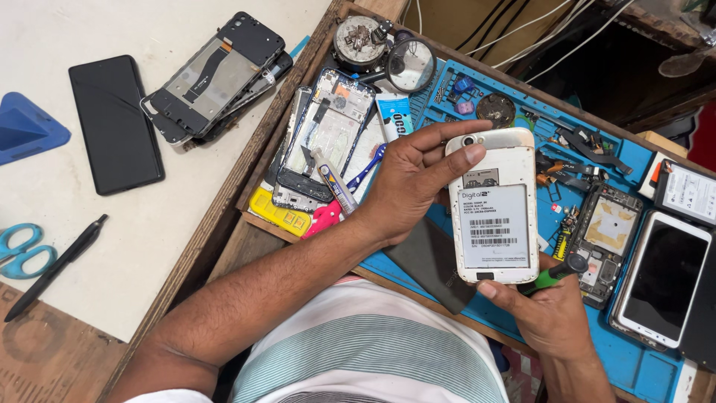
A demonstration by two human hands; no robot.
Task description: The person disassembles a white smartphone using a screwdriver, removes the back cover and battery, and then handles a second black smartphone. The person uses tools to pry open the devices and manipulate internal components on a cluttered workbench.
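Note:
My left hand point(406, 179) grips the top of a white phone point(494, 205) with its back cover off, thumb by the camera lens. A white label covers the phone's open back. My right hand point(548, 310) supports the phone's bottom edge with the thumb and also holds a green-handled screwdriver point(556, 274). The phone hovers over a blue work mat point(634, 358). A dark back cover point(432, 261) lies on the mat under the phone.
Opened phones point(328, 134) lie left on the mat, with a glue tube point(334, 181) and a blue toothbrush point(367, 168). A phone frame point(608, 239) and white-edged phone point(660, 280) sit right. A black phone point(115, 123), scissors point(22, 250) and pen point(56, 265) rest on the white table.

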